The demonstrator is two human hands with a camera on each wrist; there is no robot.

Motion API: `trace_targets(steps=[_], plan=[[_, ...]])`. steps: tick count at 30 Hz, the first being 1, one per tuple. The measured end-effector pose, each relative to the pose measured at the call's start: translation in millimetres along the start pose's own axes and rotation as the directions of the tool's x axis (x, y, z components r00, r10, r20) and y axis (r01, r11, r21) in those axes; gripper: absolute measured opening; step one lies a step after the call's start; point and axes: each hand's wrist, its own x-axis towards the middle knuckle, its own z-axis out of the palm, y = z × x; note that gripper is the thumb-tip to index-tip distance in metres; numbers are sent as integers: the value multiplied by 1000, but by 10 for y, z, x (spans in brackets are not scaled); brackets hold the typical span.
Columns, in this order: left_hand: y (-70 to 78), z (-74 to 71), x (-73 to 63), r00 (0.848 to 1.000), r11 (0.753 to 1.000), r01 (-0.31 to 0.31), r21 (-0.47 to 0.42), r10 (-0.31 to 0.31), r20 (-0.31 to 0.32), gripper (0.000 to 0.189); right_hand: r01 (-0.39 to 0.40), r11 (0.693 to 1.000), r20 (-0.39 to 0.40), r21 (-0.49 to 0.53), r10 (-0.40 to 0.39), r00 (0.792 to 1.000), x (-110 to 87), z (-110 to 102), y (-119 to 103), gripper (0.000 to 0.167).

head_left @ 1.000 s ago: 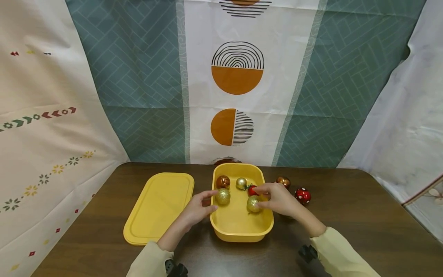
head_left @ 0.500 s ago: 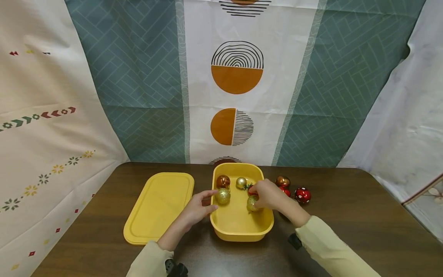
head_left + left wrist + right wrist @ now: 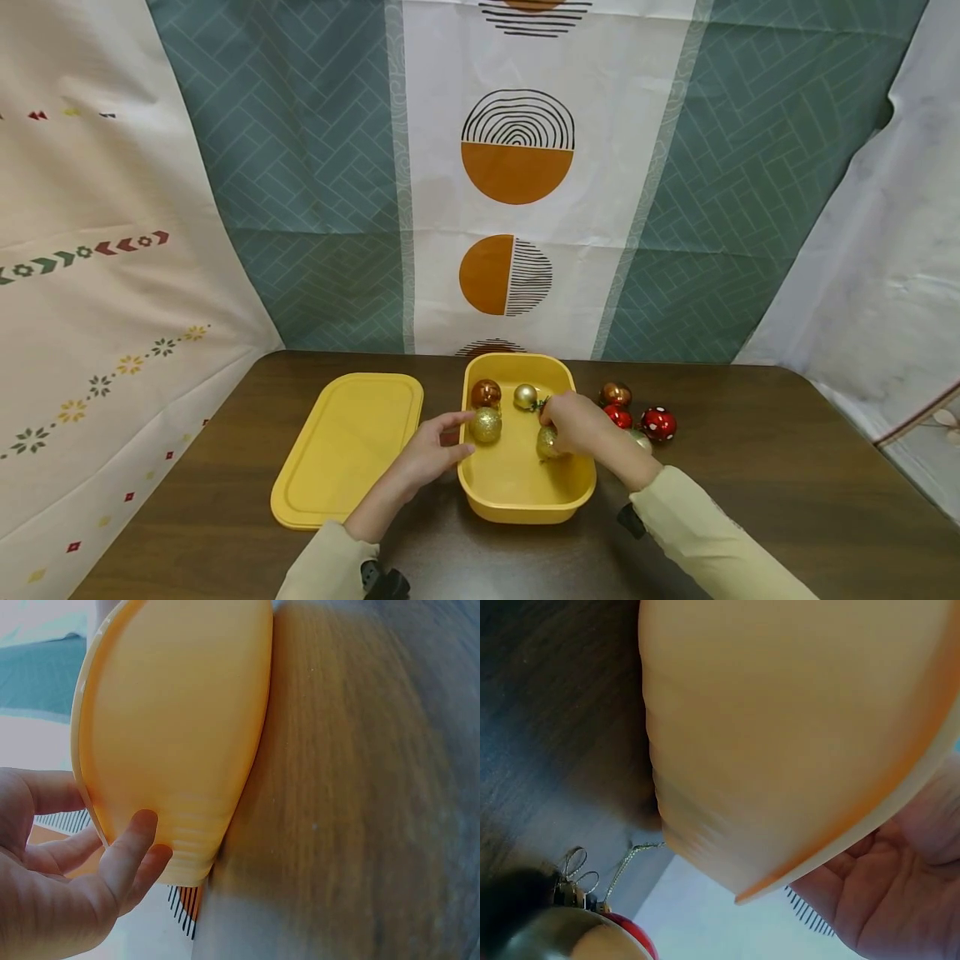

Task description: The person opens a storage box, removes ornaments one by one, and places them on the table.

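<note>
A yellow plastic container (image 3: 517, 505) stands on the table with several Christmas baubles inside. At its left rim my left hand (image 3: 435, 450) holds the wall, some fingers against the outside (image 3: 135, 847) and others over the edge. My right hand (image 3: 577, 425) reaches over the right rim, fingers down, beside a gold glitter bauble (image 3: 547, 443). Those fingertips are hidden, so what they grasp cannot be told. Green tinsel (image 3: 538, 406) shows by the hand. Further left lie a copper bauble (image 3: 486, 393), another gold glitter bauble (image 3: 486, 425) and a small gold bauble (image 3: 525, 397).
Left of the container a yellow lid (image 3: 348, 450) lies flat on the brown table (image 3: 750, 467). To the right sit a copper bauble (image 3: 615, 394), a red bauble (image 3: 618, 416), a red one with white dots (image 3: 658, 424) and a pale one (image 3: 640, 440). Cloth hangs behind.
My right hand has moved slightly left and deeper into the container, covering the red piece that showed earlier by the green tinsel. The left hand stays on the rim.
</note>
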Motion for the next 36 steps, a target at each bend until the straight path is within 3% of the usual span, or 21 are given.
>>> trace_targets(steps=[6,11,17,27,36], plan=[[12,4,1,1000,1000,-3,0,3,-3,45,17,1000,4,-2,-17,1000,6,-1,21,40],[8,15,-2,1000,1000,-3,-2,3,3,45,26,1000,-16,7,-26,1000,-11,-25,55,14],[26,13,-9,1000,1000,-7,5,7,-7,45,26,996,-93,83,-19,996,-98,-117,116,30],[34,9,-9,1000,1000,0,4,0,-13,45,47,983,-221,179,-6,975,-344,-267,189,31],[15,13,-5,1000,1000,7,18,-7,-19,45,32,971,-284,236,37,958,-540,-312,306,36]])
